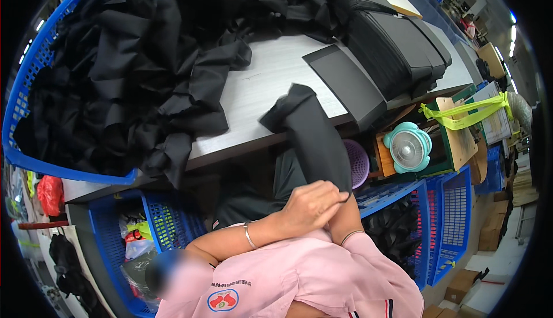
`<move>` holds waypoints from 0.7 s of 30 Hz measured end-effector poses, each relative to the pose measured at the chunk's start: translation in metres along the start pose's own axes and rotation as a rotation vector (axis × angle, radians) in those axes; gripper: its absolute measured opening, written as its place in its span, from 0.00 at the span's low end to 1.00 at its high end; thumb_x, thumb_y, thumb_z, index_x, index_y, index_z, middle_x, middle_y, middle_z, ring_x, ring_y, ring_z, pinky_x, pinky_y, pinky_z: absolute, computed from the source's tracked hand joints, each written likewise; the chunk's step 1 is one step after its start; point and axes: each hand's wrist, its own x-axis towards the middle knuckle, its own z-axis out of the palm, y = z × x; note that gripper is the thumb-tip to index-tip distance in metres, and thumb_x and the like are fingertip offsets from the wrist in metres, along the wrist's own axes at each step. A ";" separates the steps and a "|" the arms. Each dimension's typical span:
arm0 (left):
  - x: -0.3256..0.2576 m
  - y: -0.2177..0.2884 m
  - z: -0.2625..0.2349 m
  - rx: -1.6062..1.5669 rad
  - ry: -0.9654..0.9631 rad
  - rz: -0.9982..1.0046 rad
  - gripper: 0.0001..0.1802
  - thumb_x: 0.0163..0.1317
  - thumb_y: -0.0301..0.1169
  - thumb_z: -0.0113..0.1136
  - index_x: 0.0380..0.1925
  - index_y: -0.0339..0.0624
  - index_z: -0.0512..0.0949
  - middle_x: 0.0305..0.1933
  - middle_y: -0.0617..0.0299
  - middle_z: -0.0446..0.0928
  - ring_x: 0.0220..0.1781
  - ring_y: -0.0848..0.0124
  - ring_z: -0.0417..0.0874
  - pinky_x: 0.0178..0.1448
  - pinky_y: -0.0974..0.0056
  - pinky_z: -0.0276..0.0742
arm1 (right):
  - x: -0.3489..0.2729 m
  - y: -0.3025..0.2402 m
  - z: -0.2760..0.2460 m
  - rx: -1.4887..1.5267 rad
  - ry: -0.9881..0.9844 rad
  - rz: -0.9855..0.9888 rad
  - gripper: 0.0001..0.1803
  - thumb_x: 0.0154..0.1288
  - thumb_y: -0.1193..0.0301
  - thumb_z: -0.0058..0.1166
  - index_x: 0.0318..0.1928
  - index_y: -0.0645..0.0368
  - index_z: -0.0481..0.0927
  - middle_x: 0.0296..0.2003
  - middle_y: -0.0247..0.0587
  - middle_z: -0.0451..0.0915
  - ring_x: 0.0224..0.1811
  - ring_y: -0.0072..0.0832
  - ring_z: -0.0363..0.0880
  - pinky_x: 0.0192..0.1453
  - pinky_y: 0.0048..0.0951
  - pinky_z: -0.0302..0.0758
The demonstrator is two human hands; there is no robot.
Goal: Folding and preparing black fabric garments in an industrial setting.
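Observation:
A long, narrow black fabric piece (317, 145) stretches from my lap up over the near edge of the table, its far end folded and bunched. My left hand (315, 204), a bangle on its wrist, is closed at the piece's near end with fingertips pinched by the edge. My right forearm (345, 223) runs up under or into that same piece. The fabric hides my right hand, so its fingers do not show. Beyond the held piece, a flat black rectangular panel (348, 85) lies on the table.
Loose black fabric (132, 59) heaps in a blue basket (75, 171) at left and spreads over the white table (259, 82). Stacked black pieces (380, 47) lie at far right. A turquoise fan (408, 148), a purple basket (357, 162) and blue crates (455, 220) stand at right.

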 end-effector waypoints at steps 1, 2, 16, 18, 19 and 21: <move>-0.006 0.004 -0.004 -0.094 -0.148 -0.089 0.14 0.52 0.22 0.69 0.41 0.37 0.84 0.35 0.56 0.81 0.36 0.61 0.83 0.41 0.62 0.80 | -0.004 -0.002 0.000 0.139 0.032 0.138 0.22 0.71 0.68 0.53 0.63 0.59 0.73 0.52 0.49 0.82 0.48 0.37 0.81 0.41 0.33 0.80; -0.008 0.004 -0.007 -0.098 -0.154 -0.090 0.14 0.52 0.22 0.69 0.41 0.37 0.84 0.35 0.56 0.81 0.36 0.61 0.83 0.41 0.62 0.80 | -0.011 -0.011 -0.012 0.052 -0.100 0.090 0.30 0.73 0.60 0.50 0.72 0.51 0.63 0.61 0.47 0.76 0.55 0.33 0.77 0.48 0.34 0.78; 0.027 -0.079 -0.050 -0.234 0.266 -0.433 0.14 0.69 0.36 0.62 0.45 0.36 0.83 0.66 0.55 0.75 0.66 0.63 0.72 0.69 0.61 0.65 | -0.065 -0.011 -0.031 0.178 -0.172 -0.125 0.31 0.72 0.67 0.55 0.71 0.63 0.64 0.67 0.44 0.69 0.69 0.35 0.68 0.70 0.37 0.67; 0.025 -0.081 -0.055 -0.120 0.252 -0.419 0.11 0.70 0.32 0.62 0.40 0.34 0.84 0.64 0.57 0.76 0.58 0.70 0.77 0.62 0.67 0.70 | -0.070 -0.013 -0.027 0.217 -0.101 -0.092 0.31 0.72 0.68 0.55 0.72 0.62 0.63 0.67 0.46 0.69 0.66 0.34 0.70 0.68 0.34 0.68; 0.028 -0.082 -0.057 -0.171 0.337 -0.469 0.09 0.67 0.33 0.64 0.36 0.37 0.84 0.62 0.56 0.77 0.60 0.66 0.76 0.63 0.64 0.70 | -0.079 -0.008 -0.025 0.259 -0.083 -0.039 0.29 0.70 0.69 0.56 0.68 0.61 0.66 0.64 0.44 0.72 0.61 0.33 0.74 0.63 0.31 0.71; 0.030 -0.094 -0.069 -0.255 0.396 -0.557 0.05 0.62 0.30 0.68 0.34 0.41 0.83 0.63 0.55 0.76 0.63 0.62 0.73 0.63 0.62 0.70 | -0.079 -0.008 -0.023 0.183 -0.124 -0.051 0.28 0.70 0.69 0.57 0.68 0.61 0.67 0.63 0.44 0.72 0.60 0.33 0.74 0.63 0.30 0.71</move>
